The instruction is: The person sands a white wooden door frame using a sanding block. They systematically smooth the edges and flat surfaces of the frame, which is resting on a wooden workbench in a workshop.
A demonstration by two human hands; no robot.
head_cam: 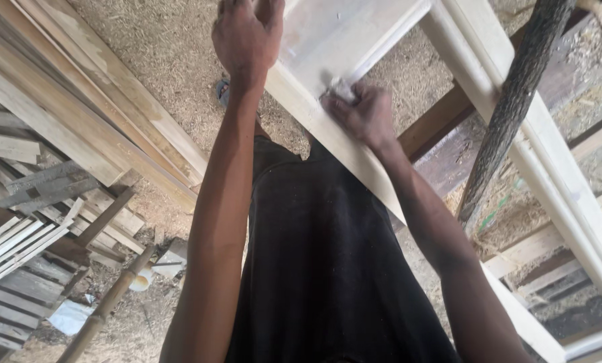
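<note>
My left hand (246, 35) lies flat, fingers spread, steadying the white door frame (328, 47); my right hand (365, 114) has fingers clamped on a small sanding pad (340, 89), pressed against its panel edge

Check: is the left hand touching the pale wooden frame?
Touching. Head view shows the left hand pressed flat on the pale wooden frame, no gap visible beneath it.

Two hands: left hand (246, 37), right hand (363, 114). One pale wooden door frame (355, 158). One small sanding pad (341, 88). One dark upright pole (513, 101). One bamboo stick (109, 302). Two timber stacks: long planks (92, 101), short offcuts (18, 269).
</note>
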